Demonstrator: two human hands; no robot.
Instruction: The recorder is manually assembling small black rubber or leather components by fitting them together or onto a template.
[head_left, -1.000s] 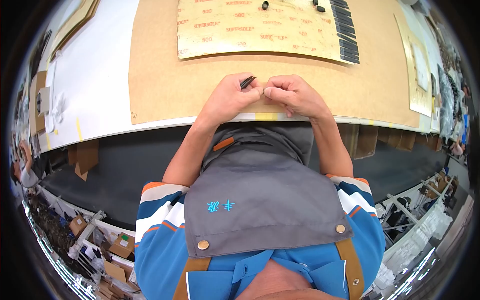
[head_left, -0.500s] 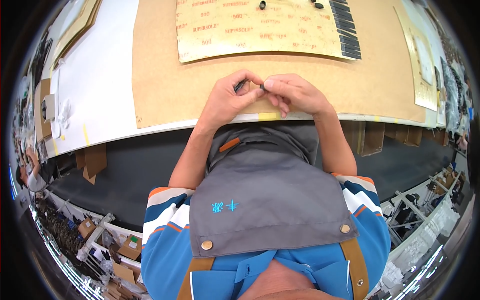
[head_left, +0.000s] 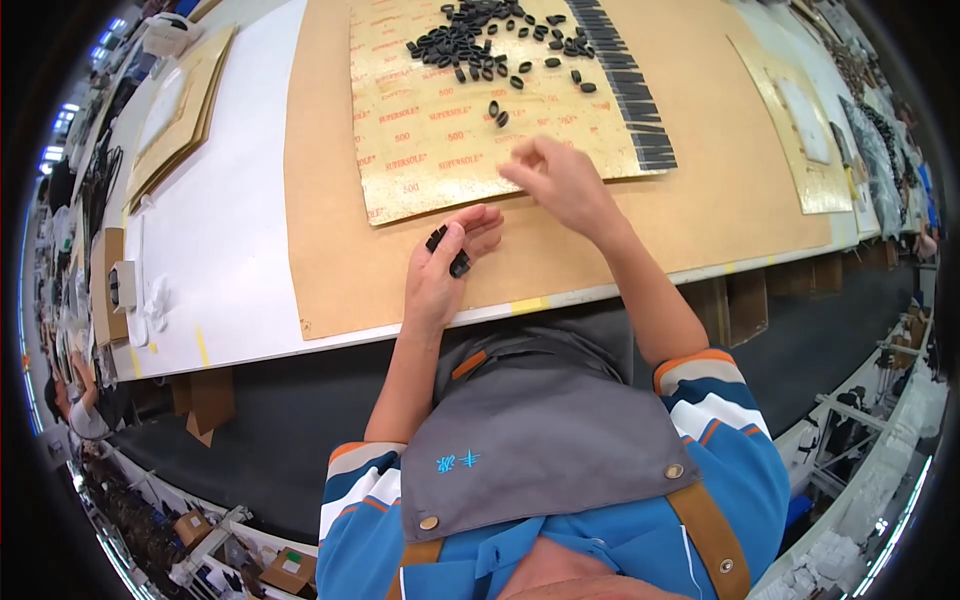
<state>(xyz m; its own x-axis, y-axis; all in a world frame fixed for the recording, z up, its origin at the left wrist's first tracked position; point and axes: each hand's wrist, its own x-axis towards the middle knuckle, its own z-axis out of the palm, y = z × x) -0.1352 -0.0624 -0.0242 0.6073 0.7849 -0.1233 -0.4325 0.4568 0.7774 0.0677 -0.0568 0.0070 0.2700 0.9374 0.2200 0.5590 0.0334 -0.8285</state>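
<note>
My left hand (head_left: pixel 436 285) is closed around a small stack of flat black pieces (head_left: pixel 459 264), which stick out on both sides of the thumb. Its fingers are near the front edge of a yellowish board (head_left: pixel 420 200) with red print. My right hand (head_left: pixel 568 190) hangs over the board's front right part, apart from the left. Motion blurs its bent fingers, so whether anything is in them is unclear. Beyond it, two small black oval rings (head_left: pixel 502 119) lie close together. A heap of similar black rings (head_left: pixel 455 45) covers the far part of the board.
Black flat strips (head_left: pixel 650 140) line the board's right edge. Beneath lies a brown sheet (head_left: pixel 700 220) on the white table (head_left: pixel 230 250). Yellowish panels are stacked at the left (head_left: pixel 190 120), and another panel (head_left: pixel 805 150) lies right. Another person's arm (head_left: pixel 82 372) shows far left.
My hands have come apart from a pinch on a small dark piece. The right hand has moved forward over the board. The view has shifted, bringing the heap of rings into sight.
</note>
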